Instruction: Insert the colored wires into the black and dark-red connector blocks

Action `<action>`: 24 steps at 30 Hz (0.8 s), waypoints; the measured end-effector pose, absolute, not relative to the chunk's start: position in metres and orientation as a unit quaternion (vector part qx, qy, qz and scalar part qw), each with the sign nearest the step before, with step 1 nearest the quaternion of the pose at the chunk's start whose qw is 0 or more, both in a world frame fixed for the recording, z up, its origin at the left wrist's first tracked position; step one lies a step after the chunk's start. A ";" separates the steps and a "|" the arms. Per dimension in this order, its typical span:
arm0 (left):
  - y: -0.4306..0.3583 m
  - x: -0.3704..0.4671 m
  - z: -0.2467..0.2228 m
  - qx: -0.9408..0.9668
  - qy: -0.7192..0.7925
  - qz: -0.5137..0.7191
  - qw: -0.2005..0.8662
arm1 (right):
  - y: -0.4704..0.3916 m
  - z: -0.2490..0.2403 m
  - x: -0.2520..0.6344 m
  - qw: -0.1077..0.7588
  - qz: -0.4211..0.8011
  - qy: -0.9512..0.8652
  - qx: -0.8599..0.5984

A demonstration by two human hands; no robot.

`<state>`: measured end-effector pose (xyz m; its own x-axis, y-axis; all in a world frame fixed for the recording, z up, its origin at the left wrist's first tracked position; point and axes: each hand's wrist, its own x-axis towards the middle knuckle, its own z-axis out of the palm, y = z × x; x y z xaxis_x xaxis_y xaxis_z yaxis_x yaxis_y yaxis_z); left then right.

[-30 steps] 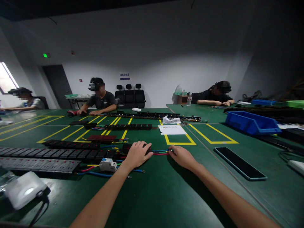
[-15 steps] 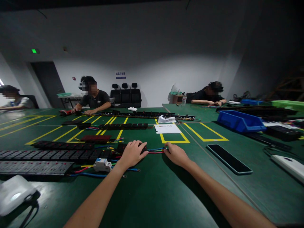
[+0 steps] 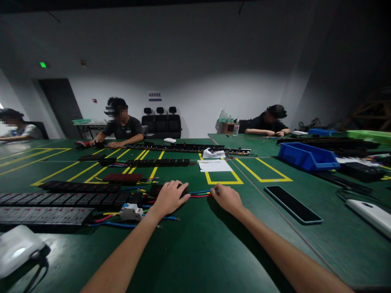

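1. Green tabletop (image 3: 183, 260) stretches under both forearms; at the near left sits a white device (image 3: 23, 249) with a dark strap.
2. Slightly farther off, a grey socket strip (image 3: 45, 215) lies crosswise on the left, with a white breaker (image 3: 131, 212) just beyond its right end, among coloured leads. A dark-screened phone (image 3: 293, 204) lies at an angle, right of the right forearm.
3. Between the two hands run the wires (image 3: 200, 196), their long axis crosswise to the body. The right hand (image 3: 226, 197) is at their right end, fingertips drawn together, apparently pinching them; the tips of the wires are hidden there. The left hand (image 3: 172, 196) lies over the black block (image 3: 157, 189) at the opposite end, fingers bent, thumb apart; whether it grips or only presses, I cannot tell.
4. Blue, green and red show in the wires, which look slim and nearly straight, close together. The block is dark and mostly covered.
5. Beyond lie a white sheet (image 3: 215, 165) inside yellow lines and, to the right, a blue bin (image 3: 305, 156). Farther still, a co-worker (image 3: 130, 128) sits across the table.
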<state>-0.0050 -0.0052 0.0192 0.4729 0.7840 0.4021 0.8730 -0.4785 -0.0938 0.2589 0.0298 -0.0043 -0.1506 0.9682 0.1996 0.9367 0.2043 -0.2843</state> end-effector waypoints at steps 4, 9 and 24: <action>-0.005 -0.005 0.019 -0.846 -0.491 -0.152 0.141 | 0.036 -0.009 0.261 0.250 0.103 -0.734 -0.622; -0.003 -0.006 0.017 -0.845 -0.489 -0.150 0.154 | 0.043 -0.013 0.261 0.411 0.184 -0.712 -0.538; -0.005 -0.005 0.020 -0.847 -0.489 -0.149 0.148 | 0.038 0.001 0.264 0.568 0.192 -0.619 -0.507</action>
